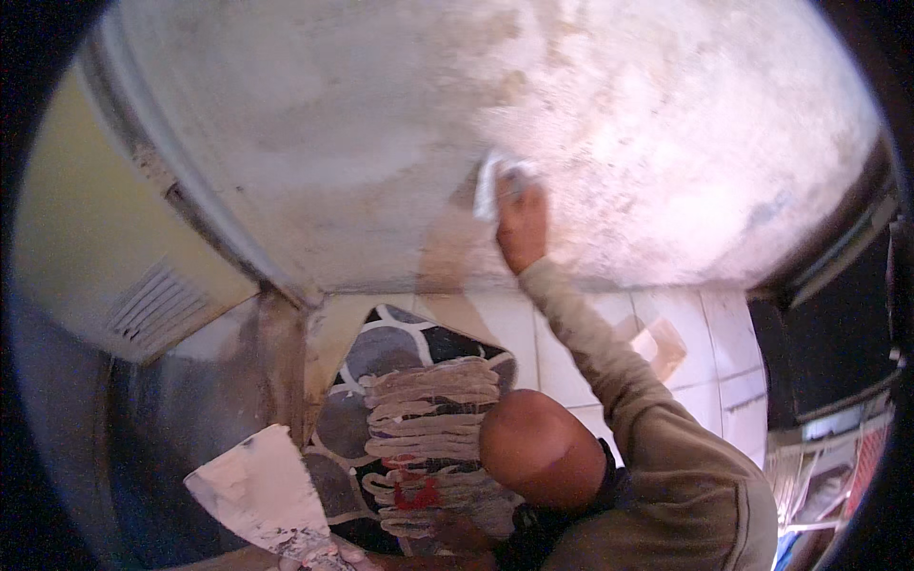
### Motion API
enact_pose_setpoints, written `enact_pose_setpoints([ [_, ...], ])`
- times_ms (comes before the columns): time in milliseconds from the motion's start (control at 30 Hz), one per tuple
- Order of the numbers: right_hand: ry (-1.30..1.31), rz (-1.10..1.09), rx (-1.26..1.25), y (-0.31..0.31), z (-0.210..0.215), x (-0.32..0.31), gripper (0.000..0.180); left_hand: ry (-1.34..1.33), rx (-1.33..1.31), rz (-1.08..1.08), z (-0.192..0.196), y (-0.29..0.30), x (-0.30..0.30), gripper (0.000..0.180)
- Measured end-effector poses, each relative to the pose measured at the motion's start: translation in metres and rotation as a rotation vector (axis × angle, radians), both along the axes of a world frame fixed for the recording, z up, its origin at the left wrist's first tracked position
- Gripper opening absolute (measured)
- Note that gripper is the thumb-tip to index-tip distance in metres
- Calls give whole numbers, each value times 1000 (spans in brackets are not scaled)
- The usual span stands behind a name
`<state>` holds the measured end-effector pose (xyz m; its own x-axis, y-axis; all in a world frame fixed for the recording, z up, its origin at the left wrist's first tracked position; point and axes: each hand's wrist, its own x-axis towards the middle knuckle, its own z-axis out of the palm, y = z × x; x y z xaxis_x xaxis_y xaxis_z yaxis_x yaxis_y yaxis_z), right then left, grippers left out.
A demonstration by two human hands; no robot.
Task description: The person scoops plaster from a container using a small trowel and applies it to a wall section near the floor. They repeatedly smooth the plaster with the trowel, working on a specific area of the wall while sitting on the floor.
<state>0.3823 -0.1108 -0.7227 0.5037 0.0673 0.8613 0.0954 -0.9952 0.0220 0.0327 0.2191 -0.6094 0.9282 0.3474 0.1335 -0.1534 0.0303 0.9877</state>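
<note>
Wall (pixel 371 124) is filling the upper view, its lower edge meeting the tiled floor (pixel 557 371). Hands are working well apart. Right hand (pixel 522 224) is clamping a white flat piece (pixel 487 186) at the wall, above mid lower edge; blur is hiding whether it's a blade or a folded sheet, and whether it's touching. Left hand (pixel 354 560) is showing only partly at the bottom, by the narrow end of a broad putty knife (pixel 262 485); can't tell its grip. Blade is carrying a pale coat, so material's probably remaining.

Progress, my read: partway. Toward the right edge the wall is looking paler, maybe covered; up top centre it's showing brown stains, and toward the left edge dull grey, so those are likely pending. Finish is looking uneven all over. Patterned rug (pixel 347 433) is lying near the floor's left wall-side corner; pale tub-like block (pixel 664 347) is sitting farther right.
</note>
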Motion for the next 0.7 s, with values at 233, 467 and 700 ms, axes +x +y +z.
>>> enact_pose_setpoints([
  [233,-47,9,106,-4,13,-30,62,154,-270,73,16,-14,-1,30],
  [467,515,442,319,12,-78,-37,43,225,-216,100,14,-21,40,32],
  [700,1403,1164,1666,119,93,-129,26,191,71,92,4,-9,61,28],
])
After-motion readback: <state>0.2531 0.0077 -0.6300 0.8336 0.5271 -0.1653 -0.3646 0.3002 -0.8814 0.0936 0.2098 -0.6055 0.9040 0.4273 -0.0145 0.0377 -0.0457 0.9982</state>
